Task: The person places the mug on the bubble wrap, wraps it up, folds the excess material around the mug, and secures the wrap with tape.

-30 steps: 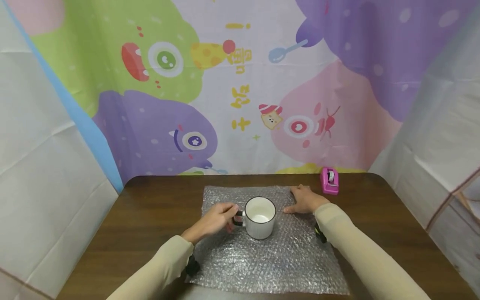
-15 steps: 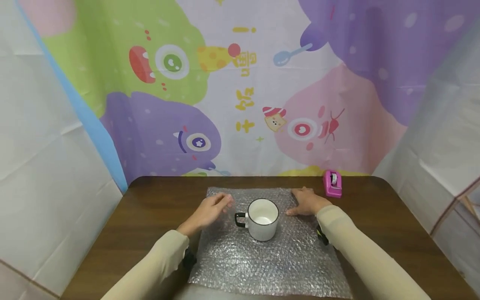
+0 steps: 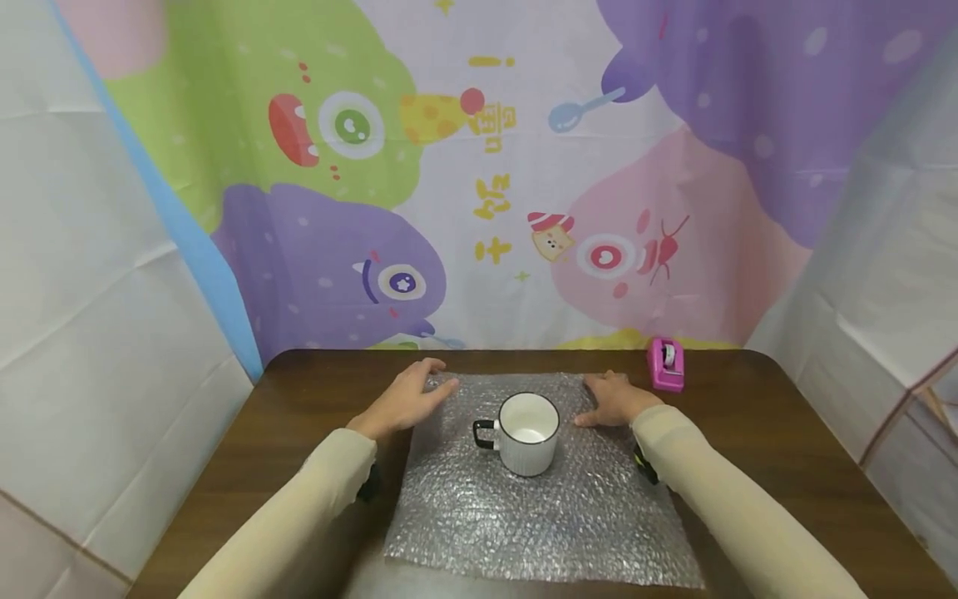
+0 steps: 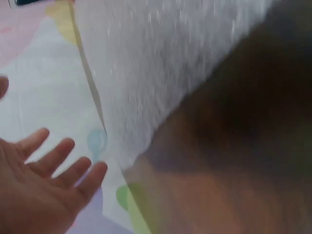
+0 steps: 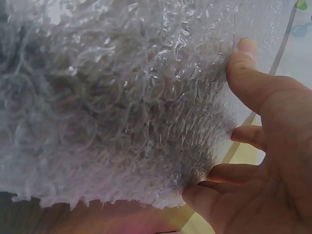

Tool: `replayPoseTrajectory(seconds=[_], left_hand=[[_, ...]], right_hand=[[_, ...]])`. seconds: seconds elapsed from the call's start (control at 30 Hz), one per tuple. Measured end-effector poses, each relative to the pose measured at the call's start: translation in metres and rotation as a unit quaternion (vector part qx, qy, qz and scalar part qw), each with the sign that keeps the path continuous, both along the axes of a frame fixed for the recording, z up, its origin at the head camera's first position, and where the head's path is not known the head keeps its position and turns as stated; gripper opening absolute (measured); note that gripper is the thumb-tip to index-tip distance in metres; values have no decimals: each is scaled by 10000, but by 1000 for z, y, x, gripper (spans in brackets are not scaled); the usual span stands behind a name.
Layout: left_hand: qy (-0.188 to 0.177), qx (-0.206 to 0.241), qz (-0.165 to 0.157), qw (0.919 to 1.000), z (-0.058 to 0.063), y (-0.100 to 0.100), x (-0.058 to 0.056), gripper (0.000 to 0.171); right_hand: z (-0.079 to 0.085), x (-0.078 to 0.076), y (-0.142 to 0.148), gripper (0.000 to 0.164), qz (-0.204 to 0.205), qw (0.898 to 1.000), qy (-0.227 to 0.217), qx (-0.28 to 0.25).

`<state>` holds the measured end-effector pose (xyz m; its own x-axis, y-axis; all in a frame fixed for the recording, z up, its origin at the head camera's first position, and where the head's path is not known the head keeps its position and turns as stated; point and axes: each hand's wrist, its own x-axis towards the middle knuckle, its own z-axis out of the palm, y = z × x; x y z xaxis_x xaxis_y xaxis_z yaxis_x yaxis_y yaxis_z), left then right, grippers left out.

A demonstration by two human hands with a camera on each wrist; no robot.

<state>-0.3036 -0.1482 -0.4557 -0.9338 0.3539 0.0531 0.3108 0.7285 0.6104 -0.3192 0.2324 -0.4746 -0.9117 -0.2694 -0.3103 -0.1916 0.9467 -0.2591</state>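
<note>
A white ribbed mug [image 3: 527, 453] with a dark rim and black handle stands upright on a sheet of bubble wrap [image 3: 542, 528]. Its handle points left. My left hand [image 3: 404, 402] is over the sheet's far left corner, fingers spread. In the left wrist view those extended fingers [image 4: 58, 156] hold nothing, and the wrap's edge lies beyond them. At the far right corner, my right hand [image 3: 617, 400] rests on the wrap. The right wrist view has its thumb [image 5: 246, 73] lying on the bubbly surface, with relaxed fingertips along the edge.
A pink tape dispenser [image 3: 666, 366] sits at the table's back right, beyond the right hand. The dark wooden table [image 3: 299, 424] ends at a cartoon-printed curtain [image 3: 479, 166]. Pale fabric walls [image 3: 97, 316] enclose the left and right sides.
My left hand has let go of the mug's handle and moved up and left to the sheet's far left corner, its fingers spreading. The right hand has stayed at its corner.
</note>
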Motion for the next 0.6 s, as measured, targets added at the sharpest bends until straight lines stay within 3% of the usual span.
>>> replayPoseTrajectory(seconds=[0.17,0.47,0.6], left_hand=[[-151,-214,-95,9996,7,-8,-14,79],[-20,-865,-119,9962,22,-13,-39,90],[-44,-1011,-159,9947,23,-14,-47,91]], right_hand=[[1,-1,1,94,9,10000,-22,47],[0,-3,2,94,-56,10000,-39,40],[-1,-2,0,93,-75,9999,-60,42]])
